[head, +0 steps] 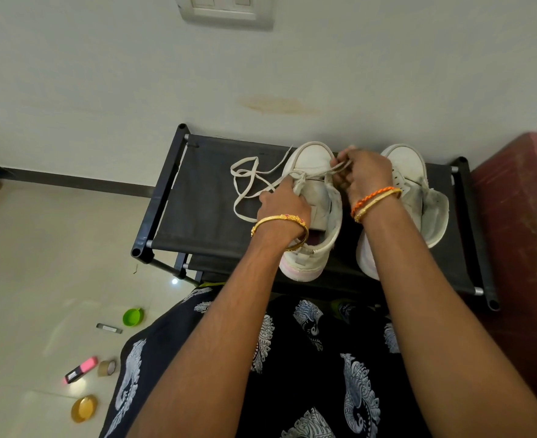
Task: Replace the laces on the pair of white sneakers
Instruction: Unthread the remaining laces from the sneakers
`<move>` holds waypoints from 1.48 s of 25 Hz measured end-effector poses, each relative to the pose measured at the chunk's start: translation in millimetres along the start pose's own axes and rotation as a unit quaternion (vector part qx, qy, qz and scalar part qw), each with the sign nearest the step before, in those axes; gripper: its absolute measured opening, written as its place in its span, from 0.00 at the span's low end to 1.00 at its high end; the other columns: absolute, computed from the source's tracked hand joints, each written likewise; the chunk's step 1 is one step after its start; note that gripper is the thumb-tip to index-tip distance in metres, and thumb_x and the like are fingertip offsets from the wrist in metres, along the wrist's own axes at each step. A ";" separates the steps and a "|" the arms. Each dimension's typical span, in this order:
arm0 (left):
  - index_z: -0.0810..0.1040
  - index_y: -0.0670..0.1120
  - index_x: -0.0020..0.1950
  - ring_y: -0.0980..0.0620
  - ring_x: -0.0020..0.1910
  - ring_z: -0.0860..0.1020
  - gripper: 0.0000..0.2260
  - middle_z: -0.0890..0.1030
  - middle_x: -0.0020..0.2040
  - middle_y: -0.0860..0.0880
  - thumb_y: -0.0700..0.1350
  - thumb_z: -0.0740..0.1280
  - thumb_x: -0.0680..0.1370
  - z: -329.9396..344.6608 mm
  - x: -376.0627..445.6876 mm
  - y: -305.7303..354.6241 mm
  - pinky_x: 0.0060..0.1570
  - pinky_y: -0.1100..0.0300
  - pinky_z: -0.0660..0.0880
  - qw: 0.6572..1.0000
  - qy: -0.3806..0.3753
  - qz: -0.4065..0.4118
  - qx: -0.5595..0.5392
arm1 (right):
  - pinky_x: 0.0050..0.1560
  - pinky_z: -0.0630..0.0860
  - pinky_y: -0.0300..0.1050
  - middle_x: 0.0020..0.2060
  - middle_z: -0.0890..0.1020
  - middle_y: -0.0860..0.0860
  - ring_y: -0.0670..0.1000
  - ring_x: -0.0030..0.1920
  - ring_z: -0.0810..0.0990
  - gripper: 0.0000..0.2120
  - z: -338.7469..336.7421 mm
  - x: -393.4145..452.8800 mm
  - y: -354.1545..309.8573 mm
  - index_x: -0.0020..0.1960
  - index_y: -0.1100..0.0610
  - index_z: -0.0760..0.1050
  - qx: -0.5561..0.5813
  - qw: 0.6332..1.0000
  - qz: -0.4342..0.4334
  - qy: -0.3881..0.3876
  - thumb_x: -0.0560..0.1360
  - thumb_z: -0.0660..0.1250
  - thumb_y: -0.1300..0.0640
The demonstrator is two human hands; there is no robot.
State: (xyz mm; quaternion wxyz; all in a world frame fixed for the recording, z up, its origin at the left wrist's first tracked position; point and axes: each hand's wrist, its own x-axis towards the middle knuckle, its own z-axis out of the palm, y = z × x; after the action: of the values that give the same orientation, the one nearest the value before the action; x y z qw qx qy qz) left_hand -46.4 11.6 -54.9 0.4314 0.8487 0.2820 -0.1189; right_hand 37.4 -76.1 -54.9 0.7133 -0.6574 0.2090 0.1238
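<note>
Left sneaker (311, 197): centre of the frame, on the black fabric top of the rack (210, 197); white high-top, toe toward the upper edge, heel toward the lower edge; pinkish sole edge at the heel; collar greyed and soiled.
Right sneaker (409, 184): just right of centre, beside the first, same orientation; white, dark scuffs along the side and collar; no lace visible in it.
Lace (245, 188): off-white, flat; threaded across the left sneaker's eyelet rows near the toe; long loose loops spilled onto the rack, left of the shoe.
Left hand (281, 203): at the left sneaker's left side, fingers curled round the lace and upper edge; gold bangle (280, 224) at the wrist.
Right hand (363, 172): above the gap between the sneakers, fingertips pinching a lace strand drawn rightward from the eyelets; orange and gold bangles (376, 200) at the wrist.
Floor, lower left of the frame: green lid (133, 317), pink highlighter (80, 369), tape roll (107, 367), gold lid (84, 408).
Upper centre: wall switch plate (224, 9).
</note>
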 end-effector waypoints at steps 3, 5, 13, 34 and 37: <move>0.64 0.51 0.72 0.40 0.54 0.75 0.20 0.72 0.63 0.39 0.43 0.54 0.79 -0.5 1.2 -0.5 0.54 0.50 0.72 1.000 0.007 -0.007 -0.009 | 0.48 0.76 0.47 0.37 0.80 0.53 0.53 0.41 0.77 0.05 2.3 -2.1 10.7 0.43 0.56 0.79 -0.372 0.899 -0.226 -0.053 0.74 0.65 0.57; 0.62 0.49 0.71 0.39 0.54 0.75 0.19 0.72 0.62 0.38 0.42 0.55 0.79 -1.1 -1.2 0.4 0.51 0.50 0.72 1.000 0.011 -0.013 -0.022 | 0.51 0.76 0.50 0.44 0.81 0.57 0.57 0.47 0.78 0.06 4.3 -3.0 14.3 0.44 0.55 0.83 -0.476 0.833 -0.266 -0.092 0.72 0.67 0.55; 0.66 0.49 0.65 0.41 0.49 0.76 0.15 0.74 0.57 0.38 0.41 0.56 0.79 3.0 -3.1 2.6 0.45 0.53 0.71 0.998 0.039 0.005 -0.050 | 0.58 0.75 0.53 0.54 0.81 0.56 0.57 0.57 0.76 0.07 6.3 1.8 19.2 0.48 0.55 0.83 -0.484 0.835 -0.233 -0.118 0.74 0.68 0.55; 0.69 0.54 0.68 0.42 0.54 0.75 0.20 0.75 0.60 0.43 0.43 0.57 0.77 6.3 8.6 -4.6 0.52 0.51 0.74 0.998 0.054 -0.009 -0.003 | 0.57 0.73 0.55 0.43 0.82 0.51 0.54 0.49 0.78 0.13 -2.4 -13.9 6.4 0.46 0.53 0.83 -0.508 0.822 -0.210 -0.146 0.75 0.64 0.46; 0.69 0.54 0.69 0.41 0.56 0.74 0.19 0.75 0.61 0.42 0.44 0.57 0.78 9.6 9.8 -5.5 0.56 0.49 0.74 0.998 0.065 -0.008 -0.005 | 0.61 0.71 0.59 0.51 0.82 0.52 0.55 0.55 0.77 0.10 -4.0 -11.6 2.1 0.50 0.53 0.83 -0.490 0.833 -0.177 -0.189 0.76 0.66 0.50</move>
State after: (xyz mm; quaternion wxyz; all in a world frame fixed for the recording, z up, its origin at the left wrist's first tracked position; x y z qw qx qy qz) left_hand -41.2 10.1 -68.6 0.4155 0.8501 0.3168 -0.0655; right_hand 25.7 -78.7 -51.5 0.3332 -0.9104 -0.1378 0.2030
